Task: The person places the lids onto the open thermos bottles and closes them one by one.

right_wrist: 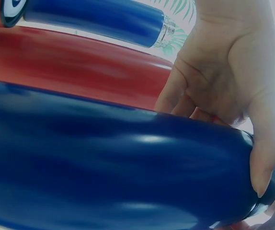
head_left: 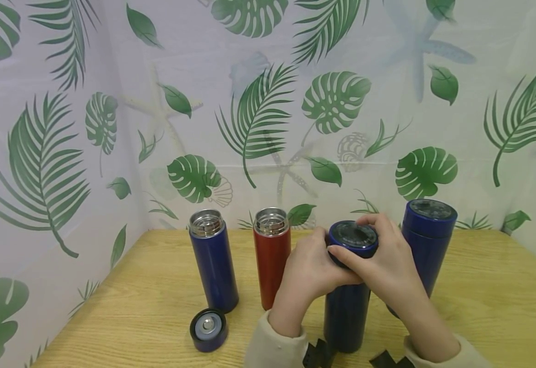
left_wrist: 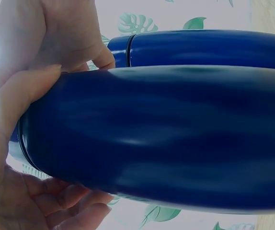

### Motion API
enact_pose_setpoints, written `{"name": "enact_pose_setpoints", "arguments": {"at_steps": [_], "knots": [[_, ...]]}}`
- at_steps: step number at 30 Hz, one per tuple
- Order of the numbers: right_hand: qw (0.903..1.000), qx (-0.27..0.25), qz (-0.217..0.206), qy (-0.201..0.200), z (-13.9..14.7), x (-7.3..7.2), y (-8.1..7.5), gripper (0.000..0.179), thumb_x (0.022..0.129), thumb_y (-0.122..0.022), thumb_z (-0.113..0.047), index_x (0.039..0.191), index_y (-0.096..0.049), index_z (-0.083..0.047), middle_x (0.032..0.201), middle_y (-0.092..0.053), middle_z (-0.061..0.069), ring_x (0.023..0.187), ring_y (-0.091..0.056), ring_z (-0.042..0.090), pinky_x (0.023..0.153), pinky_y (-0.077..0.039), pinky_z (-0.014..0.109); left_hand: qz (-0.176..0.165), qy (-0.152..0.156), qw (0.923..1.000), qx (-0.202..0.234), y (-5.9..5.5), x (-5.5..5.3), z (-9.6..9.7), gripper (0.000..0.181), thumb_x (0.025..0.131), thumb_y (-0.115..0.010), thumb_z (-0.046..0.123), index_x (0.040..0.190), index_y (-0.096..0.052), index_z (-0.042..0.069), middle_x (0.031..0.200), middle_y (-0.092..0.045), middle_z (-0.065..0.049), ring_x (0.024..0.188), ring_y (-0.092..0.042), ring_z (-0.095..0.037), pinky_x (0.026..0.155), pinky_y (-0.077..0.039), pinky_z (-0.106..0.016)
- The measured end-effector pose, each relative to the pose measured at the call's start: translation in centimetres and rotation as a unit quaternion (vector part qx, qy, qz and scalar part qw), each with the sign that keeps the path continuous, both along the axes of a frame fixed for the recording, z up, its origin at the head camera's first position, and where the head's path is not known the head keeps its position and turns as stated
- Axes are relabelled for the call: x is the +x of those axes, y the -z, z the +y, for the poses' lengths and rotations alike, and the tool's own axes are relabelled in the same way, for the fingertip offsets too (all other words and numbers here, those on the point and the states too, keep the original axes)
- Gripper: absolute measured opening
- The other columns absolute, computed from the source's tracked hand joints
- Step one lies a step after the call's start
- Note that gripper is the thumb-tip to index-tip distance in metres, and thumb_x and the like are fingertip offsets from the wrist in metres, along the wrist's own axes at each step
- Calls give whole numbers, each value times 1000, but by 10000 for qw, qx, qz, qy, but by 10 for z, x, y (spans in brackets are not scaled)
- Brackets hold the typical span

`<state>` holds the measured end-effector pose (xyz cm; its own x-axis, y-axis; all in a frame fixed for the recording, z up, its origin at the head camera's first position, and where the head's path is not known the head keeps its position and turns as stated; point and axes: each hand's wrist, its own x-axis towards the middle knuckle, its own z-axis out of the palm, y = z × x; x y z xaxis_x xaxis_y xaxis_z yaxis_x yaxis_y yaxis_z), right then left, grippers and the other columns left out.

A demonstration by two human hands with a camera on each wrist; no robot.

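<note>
A dark blue bottle [head_left: 346, 319] stands upright on the table before me, with a black-topped blue lid [head_left: 353, 235] on it. My left hand [head_left: 311, 263] grips the bottle near its top, the thumb on the near side and the fingers curled behind. From the right, my right hand [head_left: 387, 258] holds the lid, thumb in front and a fingertip at the far rim. The left wrist view shows the bottle's body [left_wrist: 152, 134] between the hands. In the right wrist view the left thumb [right_wrist: 264, 167] lies across its upper end; most of the right hand is out of frame.
A lidless blue bottle [head_left: 215, 271] and a lidless red bottle [head_left: 270, 260] stand to the left. A loose lid [head_left: 208, 329] lies underside up before the blue one. Another lidded blue bottle [head_left: 424, 250] is close behind my right hand. Leaf-patterned sheeting [head_left: 268, 128] backs the wooden table [head_left: 134, 306].
</note>
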<state>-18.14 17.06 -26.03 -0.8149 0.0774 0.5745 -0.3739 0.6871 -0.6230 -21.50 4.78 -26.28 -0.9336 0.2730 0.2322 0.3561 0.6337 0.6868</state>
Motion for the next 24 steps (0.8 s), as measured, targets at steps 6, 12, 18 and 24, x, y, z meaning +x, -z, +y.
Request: {"name": "enact_pose_setpoints", "arguments": {"at_steps": [6, 12, 18, 24], "knots": [[9978, 288, -525, -296, 6, 0, -5, 67, 77, -66, -40, 123, -35, -2, 117, -38, 23, 101, -41, 36, 77, -37, 50, -276, 337, 9987, 247, 0, -2, -3, 60, 58, -80, 41, 103, -50, 13, 87, -56, 4, 76, -54, -10, 68, -46, -27], [9914, 548, -1001, -645, 16, 1, -9, 87, 74, -68, -43, 133, -22, 0, 125, -33, 26, 112, -36, 40, 82, -34, 56, -551, 1227, 9873, 851, 4, -9, -16, 59, 61, -81, 30, 109, -51, 15, 98, -55, 7, 90, -53, -10, 75, -45, -26], [9864, 645, -1237, -865, 22, 0, -10, 92, 68, -73, -43, 133, -22, -1, 121, -42, 25, 103, -47, 38, 76, -41, 51, -442, 1602, 9840, 645, 4, -16, -28, 59, 63, -80, 30, 113, -53, 14, 101, -56, 8, 97, -53, -14, 77, -44, -27], [9867, 511, -1233, -926, 21, -1, -7, 89, 66, -75, -39, 131, -27, -2, 113, -49, 23, 92, -55, 32, 70, -47, 43, -396, 1690, 9830, 603, 4, -17, -31, 57, 64, -80, 27, 111, -52, 12, 102, -57, 5, 97, -54, -14, 79, -44, -26]]}}
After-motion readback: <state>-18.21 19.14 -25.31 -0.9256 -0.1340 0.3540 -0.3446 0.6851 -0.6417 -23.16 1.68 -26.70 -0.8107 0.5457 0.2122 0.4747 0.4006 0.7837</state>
